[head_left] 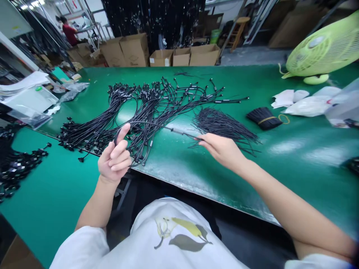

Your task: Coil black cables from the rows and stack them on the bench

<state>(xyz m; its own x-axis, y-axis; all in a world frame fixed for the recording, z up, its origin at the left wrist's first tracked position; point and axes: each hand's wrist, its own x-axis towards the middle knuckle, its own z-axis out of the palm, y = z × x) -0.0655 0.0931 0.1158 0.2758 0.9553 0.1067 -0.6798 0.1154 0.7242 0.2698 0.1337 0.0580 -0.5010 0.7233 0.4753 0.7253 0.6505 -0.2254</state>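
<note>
My left hand (115,157) is raised over the near edge of the green table (196,164), fingers curled, pinching one end of a thin black cable (157,126). The cable arcs rightward to my right hand (221,149), which pinches its other end by a small connector. Behind my left hand lies a big tangle of black cables (140,108). Just beyond my right hand is a loose fan of thin black ties (221,123).
A banded bundle of black ties (263,117) and a rubber band (284,118) lie to the right. White bags (308,104) and a green fan (322,52) sit far right. Cardboard boxes (134,50) stand behind the table. More black parts (14,164) lie on the left table. A person in red (68,31) works far back left.
</note>
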